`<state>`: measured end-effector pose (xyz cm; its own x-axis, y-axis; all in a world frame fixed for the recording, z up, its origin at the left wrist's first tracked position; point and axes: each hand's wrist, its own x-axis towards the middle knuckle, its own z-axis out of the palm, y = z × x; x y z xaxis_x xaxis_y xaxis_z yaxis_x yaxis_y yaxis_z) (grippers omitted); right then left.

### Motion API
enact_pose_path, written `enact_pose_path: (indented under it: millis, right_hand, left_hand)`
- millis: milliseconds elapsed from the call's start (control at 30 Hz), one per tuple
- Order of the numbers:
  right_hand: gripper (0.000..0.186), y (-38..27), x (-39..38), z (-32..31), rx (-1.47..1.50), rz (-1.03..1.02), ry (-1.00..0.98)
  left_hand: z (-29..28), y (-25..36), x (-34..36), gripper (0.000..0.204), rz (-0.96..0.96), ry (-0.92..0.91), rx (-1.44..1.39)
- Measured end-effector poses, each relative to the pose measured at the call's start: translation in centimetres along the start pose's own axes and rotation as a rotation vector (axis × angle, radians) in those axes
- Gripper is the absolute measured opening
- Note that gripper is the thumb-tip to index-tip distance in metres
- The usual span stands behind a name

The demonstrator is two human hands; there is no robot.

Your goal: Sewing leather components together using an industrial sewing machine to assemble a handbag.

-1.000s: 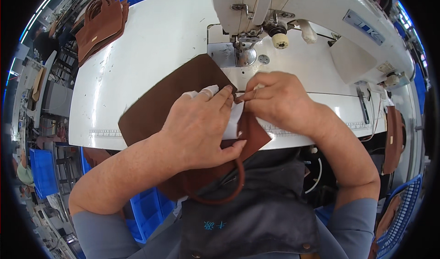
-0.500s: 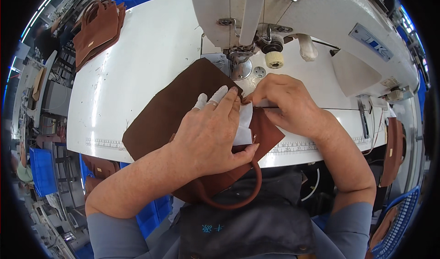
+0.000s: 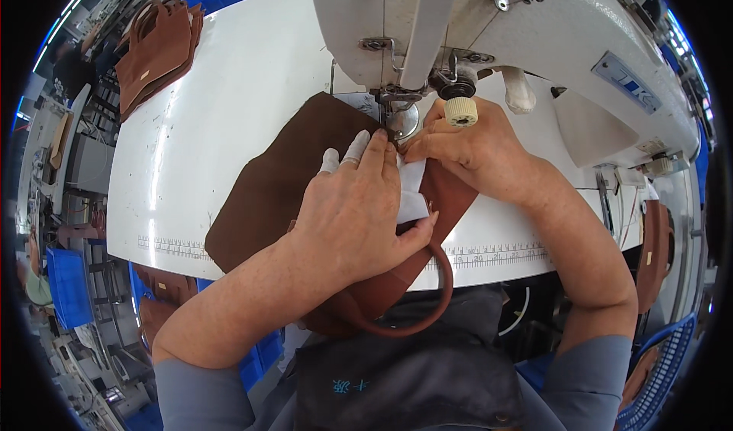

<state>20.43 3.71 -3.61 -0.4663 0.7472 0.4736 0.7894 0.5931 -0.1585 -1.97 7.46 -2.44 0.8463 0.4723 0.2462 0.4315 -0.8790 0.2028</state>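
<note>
A dark brown lining piece lies on the white sewing table, its upper corner at the sewing machine's needle area. Joined to it or lying against it is a reddish-brown handbag, whose round handle hangs over the table's front edge. My left hand presses flat on the lining, fingers stretched and thumb spread; white covers sit on two fingertips. Between the hands shows a white patch. My right hand pinches the edge of the layers just below the needle; its fingertips are partly hidden.
The sewing machine head overhangs my right hand, with a cream knob close above it. A ruler strip runs along the front edge. Stacked brown bags lie at the far left. Blue bins stand off the table.
Both hands have shifted slightly away from me, toward the needle, with the lining and handbag. My right hand has moved up closer under the machine head. The handle has swung a little right.
</note>
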Motion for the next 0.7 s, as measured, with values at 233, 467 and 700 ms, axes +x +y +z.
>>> enact_pose_path:
  millis: [233,467,700]
  right_hand:
    - [0.023,2.0,0.0,0.6,0.267,0.189,0.010]
    - [0.026,3.0,-0.1,0.3,0.354,0.213,-0.013]
    - [0.026,3.2,-0.4,0.4,0.345,0.214,0.001]
  left_hand:
    - [0.9,0.8,1.4,0.073,-0.066,0.084,0.044]
    - [1.6,1.8,1.9,0.075,-0.212,0.053,0.003]
    - [2.1,1.9,2.0,0.077,-0.212,0.108,0.030]
